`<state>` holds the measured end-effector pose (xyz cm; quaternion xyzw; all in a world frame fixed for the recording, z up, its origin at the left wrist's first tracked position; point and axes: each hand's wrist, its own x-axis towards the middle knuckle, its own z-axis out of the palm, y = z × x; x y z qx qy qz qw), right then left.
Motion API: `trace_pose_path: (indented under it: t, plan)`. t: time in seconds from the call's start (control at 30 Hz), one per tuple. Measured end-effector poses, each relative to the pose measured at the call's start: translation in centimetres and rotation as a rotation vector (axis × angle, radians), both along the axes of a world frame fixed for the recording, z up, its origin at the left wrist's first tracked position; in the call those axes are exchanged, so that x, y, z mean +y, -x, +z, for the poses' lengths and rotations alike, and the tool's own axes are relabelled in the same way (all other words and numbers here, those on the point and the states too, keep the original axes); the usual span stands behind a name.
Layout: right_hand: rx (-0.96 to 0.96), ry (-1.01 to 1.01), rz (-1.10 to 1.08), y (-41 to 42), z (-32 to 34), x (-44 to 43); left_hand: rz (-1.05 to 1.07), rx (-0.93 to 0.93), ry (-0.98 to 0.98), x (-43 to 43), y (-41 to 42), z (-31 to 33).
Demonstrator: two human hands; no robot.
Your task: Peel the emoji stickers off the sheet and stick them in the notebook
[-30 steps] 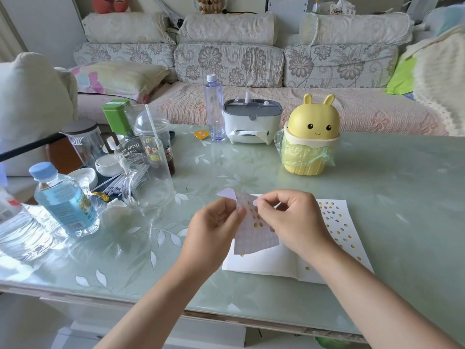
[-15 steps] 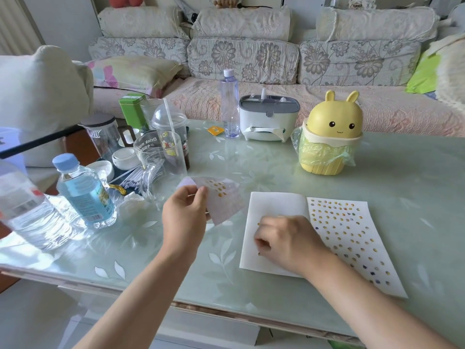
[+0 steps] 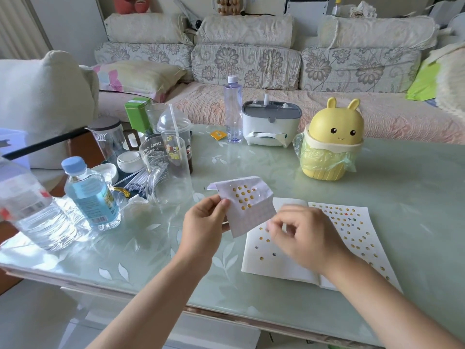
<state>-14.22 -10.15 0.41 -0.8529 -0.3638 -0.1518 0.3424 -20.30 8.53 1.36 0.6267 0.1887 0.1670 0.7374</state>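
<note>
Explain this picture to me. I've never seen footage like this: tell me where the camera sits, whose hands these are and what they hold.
The camera is worn on a person's head, looking down at their own bare hands; there is no machine. The left hand pinches a sticker sheet lifted above a table. The right hand, blurred, hovers over an open notebook dotted with stickers; whether it holds one cannot be told. Bottles, cups and a yellow rabbit bin stand nearby.

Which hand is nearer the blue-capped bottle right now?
Left. The left hand is right of the blue-capped bottle, pinching the sticker sheet; the right hand is farther right, over the notebook.
</note>
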Motion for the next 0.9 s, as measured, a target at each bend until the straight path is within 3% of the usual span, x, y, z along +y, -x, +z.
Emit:
trace_pose_path:
  t: [0.07,0.13,0.4,0.67,0.9]
  plan:
    - [-0.038,-0.201,-0.011,0.3,1.3,0.3,-0.05,-0.002,0.031,-0.5,0.1,0.0]
    - [-0.082,-0.263,-0.026,0.5,1.9,0.8,-0.12,-0.001,0.077,-1.2,0.2,0.1]
    - [-0.17,-0.167,-0.178,0.5,1.3,0.4,-0.359,-0.057,0.272,-3.4,0.3,0.2]
    - [-0.165,-0.211,-0.191,0.7,1.5,0.4,-0.304,-0.074,0.192,-4.4,0.1,0.1]
    - [-0.118,-0.079,-0.22,0.8,2.1,0.3,-0.239,-0.08,-0.04,-4.1,0.5,0.4]
